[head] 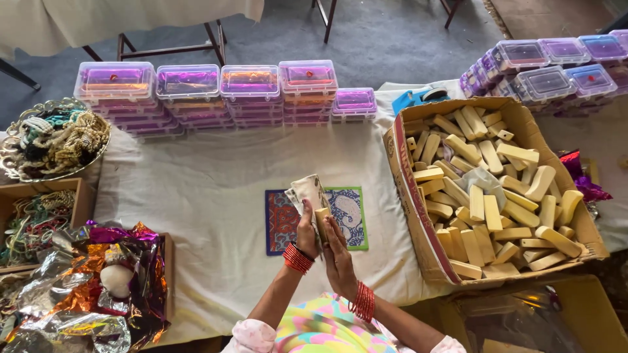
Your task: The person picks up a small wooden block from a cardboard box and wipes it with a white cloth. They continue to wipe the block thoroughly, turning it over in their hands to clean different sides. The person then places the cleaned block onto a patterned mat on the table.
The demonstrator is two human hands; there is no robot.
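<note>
Honestly, the main risk is the big stuff around me. The carton (418,216) to my right is heaped with pale wooden blocks (497,196) and its near wall sags outward; an elbow bump could probably tip blocks onto the cloth (209,189). The stacked plastic boxes (216,91) along the far edge sit well apart from my hands, so they're low risk. Foil wrap (85,287) piles up on my left, near my forearm, and could snag on my bangles (298,257).

Next, the printed mat (350,212) lies flat on the cloth right under my hands. If I lose the piece, it likely lands there.

The grip: my left hand (306,230) and right hand (339,256) are pressed together palm to palm, raised over the mat. One block (322,219) sits between them, upright, its top end poking out above my right fingers. A pale printed pouch (309,191) sticks up from the same clamp, held against the block on the left-hand side. Whether the block is already partly inside the pouch, I can't tell.

Failure mode, as I judge it: the palms only squeeze flat, no finger wrap visible, so the smooth block may slide down and out, or the pouch may slip off sideways.
</note>
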